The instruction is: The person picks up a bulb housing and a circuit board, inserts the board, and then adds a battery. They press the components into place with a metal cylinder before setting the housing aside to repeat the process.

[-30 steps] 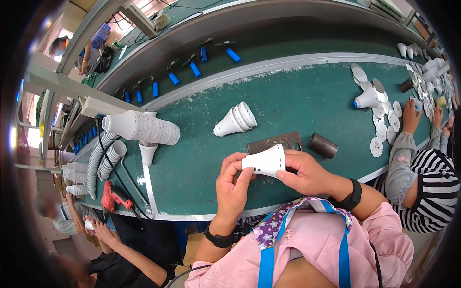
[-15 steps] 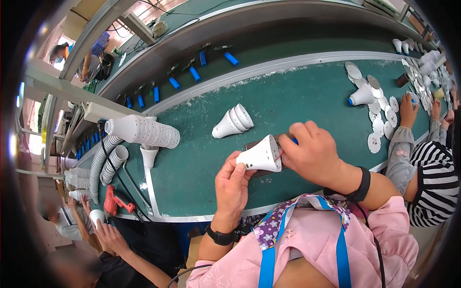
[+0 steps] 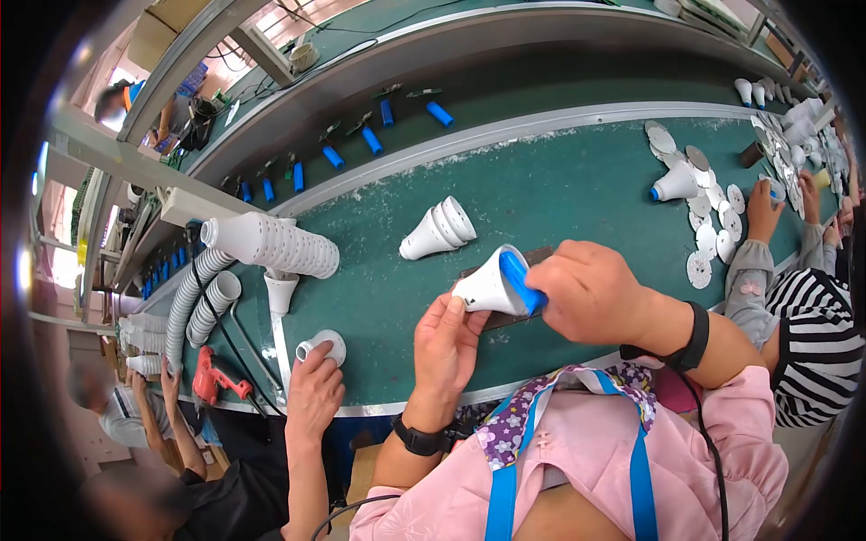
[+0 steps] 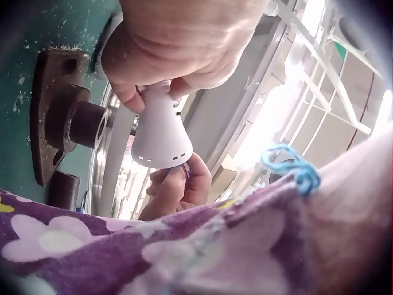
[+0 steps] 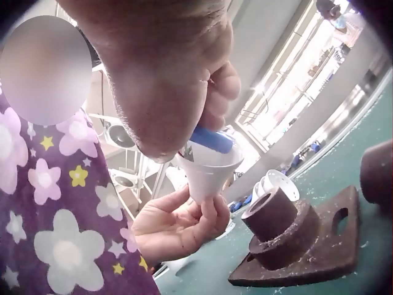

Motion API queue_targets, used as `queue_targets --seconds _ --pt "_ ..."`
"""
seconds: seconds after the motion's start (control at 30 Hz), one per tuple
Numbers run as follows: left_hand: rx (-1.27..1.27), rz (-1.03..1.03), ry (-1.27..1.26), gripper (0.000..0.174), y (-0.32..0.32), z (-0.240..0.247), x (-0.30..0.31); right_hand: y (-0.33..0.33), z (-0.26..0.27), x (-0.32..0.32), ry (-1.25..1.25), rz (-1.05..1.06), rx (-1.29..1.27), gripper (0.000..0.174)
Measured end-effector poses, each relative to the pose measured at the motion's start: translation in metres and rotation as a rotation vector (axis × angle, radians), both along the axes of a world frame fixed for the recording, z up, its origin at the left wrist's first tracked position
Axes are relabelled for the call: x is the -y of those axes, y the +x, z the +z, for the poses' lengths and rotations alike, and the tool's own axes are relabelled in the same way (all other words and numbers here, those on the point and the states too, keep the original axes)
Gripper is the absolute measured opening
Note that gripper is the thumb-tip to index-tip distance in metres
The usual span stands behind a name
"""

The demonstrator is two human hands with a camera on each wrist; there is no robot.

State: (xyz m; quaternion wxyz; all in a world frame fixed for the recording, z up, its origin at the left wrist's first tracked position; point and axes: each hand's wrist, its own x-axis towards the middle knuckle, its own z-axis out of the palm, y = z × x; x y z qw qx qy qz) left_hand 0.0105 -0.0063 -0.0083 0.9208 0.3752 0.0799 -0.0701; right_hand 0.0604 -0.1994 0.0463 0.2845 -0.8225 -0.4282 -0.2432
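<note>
A white cone-shaped plastic housing (image 3: 481, 288), likely a lamp shell, is held by its narrow end between the fingers and thumb of my left hand (image 3: 442, 350). Its wide mouth faces my right hand (image 3: 591, 293), which grips a blue cylinder (image 3: 520, 278), like a wrapped battery, lying partly inside the mouth. In the right wrist view the blue cylinder (image 5: 212, 140) crosses the rim of the housing (image 5: 207, 175). Small slots line the rim of the housing (image 4: 161, 135) in the left wrist view. Below the hands lies a brown metal fixture (image 5: 301, 239) with an upright tube.
Nested white housings (image 3: 439, 227) lie behind my hands. A longer stack (image 3: 271, 243) stands left, near a red heat gun or drill (image 3: 216, 377). White discs (image 3: 708, 239) spread at right. A neighbour's hand (image 3: 314, 397) touches a white part on the table. Blue cylinders (image 3: 372, 140) line the shelf.
My right hand has left the housing's rim and brought the blue cylinder to its mouth. My left hand keeps its hold. At left, a neighbour's hand has reached onto the table with a white part.
</note>
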Motion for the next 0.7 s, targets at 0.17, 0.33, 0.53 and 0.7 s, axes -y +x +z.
queue_targets --seconds 0.17,0.33,0.53,0.7 --pt "-0.064 -0.007 -0.060 0.022 -0.001 -0.005 0.001 -0.004 0.006 0.001 0.008 0.056 -0.133 0.032" --pt "-0.022 -0.004 -0.089 0.021 -0.002 -0.002 -0.004 -0.009 0.014 0.006 0.093 0.053 -0.303 0.033" --pt "0.003 -0.053 -0.079 0.022 -0.003 -0.002 -0.003 -0.010 0.013 0.006 -0.078 0.169 -0.293 0.038" --pt "0.022 -0.096 -0.122 0.023 -0.005 -0.001 -0.001 -0.012 0.017 0.005 -0.037 0.146 -0.158 0.030"
